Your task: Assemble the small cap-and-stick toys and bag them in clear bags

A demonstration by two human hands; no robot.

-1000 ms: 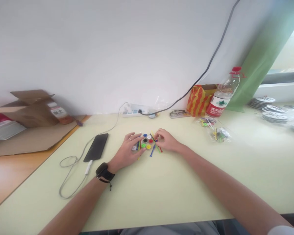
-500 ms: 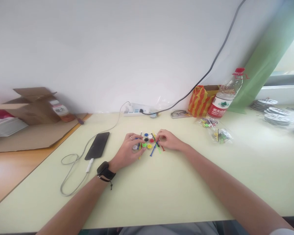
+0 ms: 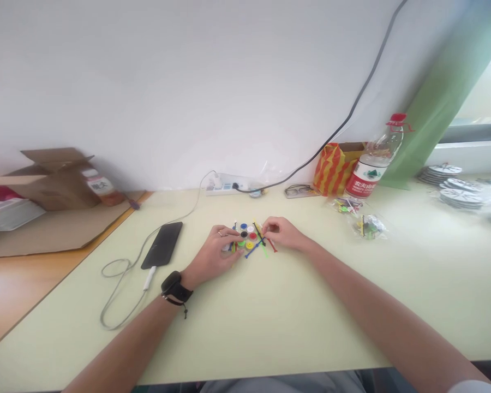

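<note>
Small round plastic discs in several colours, among them a blue disc (image 3: 244, 226), a red disc (image 3: 252, 236) and a yellow disc (image 3: 249, 245), sit in a cluster on the table. My left hand (image 3: 217, 250) curves around their left side, thumb and fingers apart, its fingertips by the black disc (image 3: 244, 234) and the green disc (image 3: 241, 243). On the right, my right hand (image 3: 282, 232) pinches the upper end of a blue plastic stick (image 3: 252, 250). Other thin sticks lie crossed beneath its fingertips, including a red stick (image 3: 273, 246). More sticks are partly hidden by my left hand.
A phone (image 3: 162, 245) on a charging cable lies left. Behind are a power strip (image 3: 227, 184) and glasses (image 3: 298, 190). A large water bottle (image 3: 366, 173), a striped bag (image 3: 331, 170) and bagged parts (image 3: 368, 227) stand or lie right. A cardboard box (image 3: 65, 183) is far left.
The blue stick has swung, its lower end moving left and slightly up. The red stick's end shows a little farther right. My left hand has barely shifted.
</note>
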